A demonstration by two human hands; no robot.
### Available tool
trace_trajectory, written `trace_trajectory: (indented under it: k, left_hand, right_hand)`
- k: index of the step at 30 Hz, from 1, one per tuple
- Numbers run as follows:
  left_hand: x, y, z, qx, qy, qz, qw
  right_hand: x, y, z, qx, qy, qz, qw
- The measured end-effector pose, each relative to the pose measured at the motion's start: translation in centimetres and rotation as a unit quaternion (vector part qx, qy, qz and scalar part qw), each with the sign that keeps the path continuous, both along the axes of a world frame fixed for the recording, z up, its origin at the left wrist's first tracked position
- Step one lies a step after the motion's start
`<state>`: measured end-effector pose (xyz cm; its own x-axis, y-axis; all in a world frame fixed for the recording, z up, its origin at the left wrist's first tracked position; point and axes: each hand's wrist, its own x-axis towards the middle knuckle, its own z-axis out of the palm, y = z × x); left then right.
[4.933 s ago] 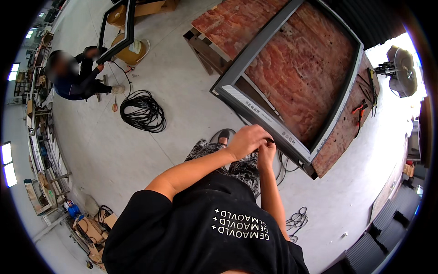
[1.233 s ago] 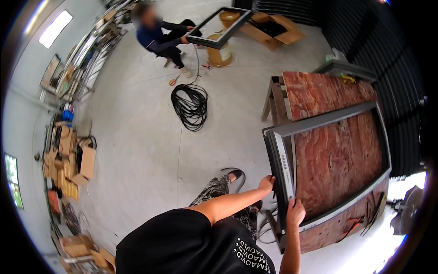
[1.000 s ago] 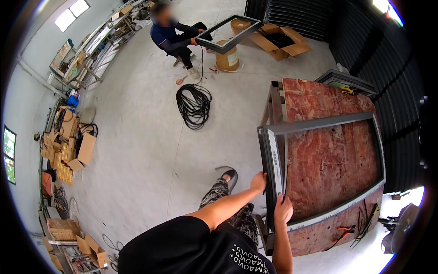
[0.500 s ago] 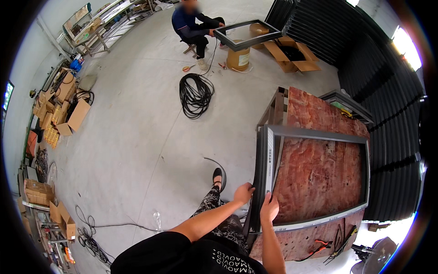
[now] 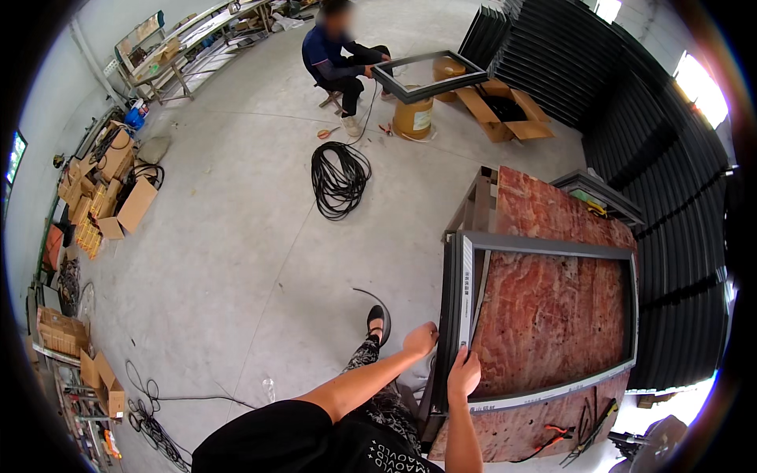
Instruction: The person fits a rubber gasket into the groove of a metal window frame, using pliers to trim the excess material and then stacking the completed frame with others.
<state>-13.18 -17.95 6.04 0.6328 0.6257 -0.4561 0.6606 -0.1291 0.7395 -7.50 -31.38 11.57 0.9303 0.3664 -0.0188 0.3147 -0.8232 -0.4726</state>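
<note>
Grasping the dark frame [image 5: 552, 247] at the worktop's [image 5: 544, 189] left edge, the right hand [image 5: 464, 374] sits near the left hand [image 5: 422, 339], whose grip is unclear; pliers [image 5: 561, 432] lie by the near edge. Earlier the hands met; now they are apart.

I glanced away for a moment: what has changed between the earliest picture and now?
The right hand has moved apart from the left hand, onto the near bar of the frame; the left is at its outer side. The view has turned. Still there: the frame on the table, the pliers beside it, the black coil on the floor.
</note>
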Motion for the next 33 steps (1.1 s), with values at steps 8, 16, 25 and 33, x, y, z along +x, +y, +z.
trace_trajectory:
  k: [8, 16, 25, 33]
  left_hand:
    - [0.6, 0.1, 0.3, 0.015, 0.030, -0.051, 0.998]
    - [1.0, 1.6, 0.6, -0.060, 0.050, -0.117, 0.990]
    - [0.3, -0.4, -1.0, -0.044, 0.076, -0.093, 0.992]
    - [0.2, -2.3, -0.9, -0.011, 0.082, -0.054, 0.995]
  right_hand:
    - [0.0, 0.0, 0.0, -0.008, -0.003, 0.004, 1.000]
    - [0.4, 0.0, 0.2, 0.002, 0.006, 0.018, 1.000]
    - [0.4, 0.1, -0.2, 0.017, 0.010, 0.017, 1.000]
    - [1.2, 0.4, -0.1, -0.001, 0.029, 0.022, 0.999]
